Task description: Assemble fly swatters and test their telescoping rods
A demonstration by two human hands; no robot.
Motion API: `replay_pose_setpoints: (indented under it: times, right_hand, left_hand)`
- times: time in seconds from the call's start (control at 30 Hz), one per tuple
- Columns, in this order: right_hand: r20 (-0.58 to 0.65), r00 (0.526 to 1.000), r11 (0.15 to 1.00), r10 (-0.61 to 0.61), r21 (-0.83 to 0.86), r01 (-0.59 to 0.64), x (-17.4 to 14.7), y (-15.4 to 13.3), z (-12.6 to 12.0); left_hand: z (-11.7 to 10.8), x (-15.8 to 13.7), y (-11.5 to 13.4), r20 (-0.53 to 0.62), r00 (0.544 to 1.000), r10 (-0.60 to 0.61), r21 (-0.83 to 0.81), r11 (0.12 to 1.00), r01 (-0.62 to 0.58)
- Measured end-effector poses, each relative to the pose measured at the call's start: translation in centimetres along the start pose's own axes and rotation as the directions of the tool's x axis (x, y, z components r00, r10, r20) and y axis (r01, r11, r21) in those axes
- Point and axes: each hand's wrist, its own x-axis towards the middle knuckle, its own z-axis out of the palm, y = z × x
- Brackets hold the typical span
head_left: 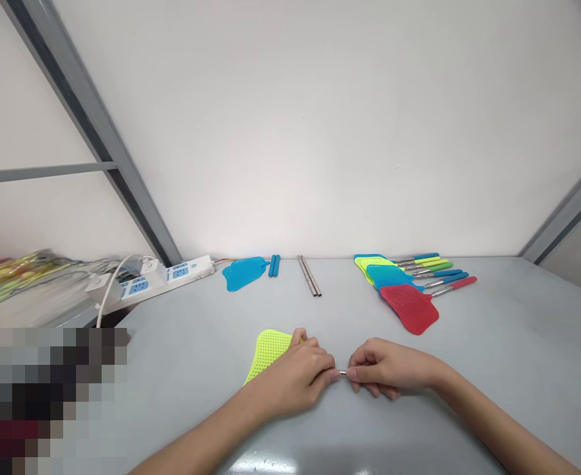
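Currently pinching a thin metal rod [343,373] in the fingers [330,376] of the left hand [310,371] and the right hand [383,366] alike, just right of the yellow-green swatter head [272,349] on the bench [181,376].

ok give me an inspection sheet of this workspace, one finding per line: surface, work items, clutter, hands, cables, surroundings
Surface: grey tabletop, glare near the front.
Work items: yellow-green swatter head, partly covered by the left hand; metal piece showing between both hands; behind, blue swatter head, two blue grips, metal tubes; overlapping handled swatters to the right.
Clutter: colourful heap at far left, too blurred to identify.
Hands: left and right hand pinch the metal piece, fingers closed.
Cables: white cable looping beside the power strip.
Surroundings: white wall, grey frame; lower left pixelated.
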Motion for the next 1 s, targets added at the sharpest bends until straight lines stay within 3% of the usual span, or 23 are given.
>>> replay_pose_setpoints:
  times: [1.0]
  right_hand:
    - [-0.002,1.000,1.000,0.017,-0.012,-0.017,-0.06,-0.13,-0.07]
  left_hand:
    - [0.12,0.15,-0.02,-0.003,1.000,-0.007,-0.021,1.000,0.007]
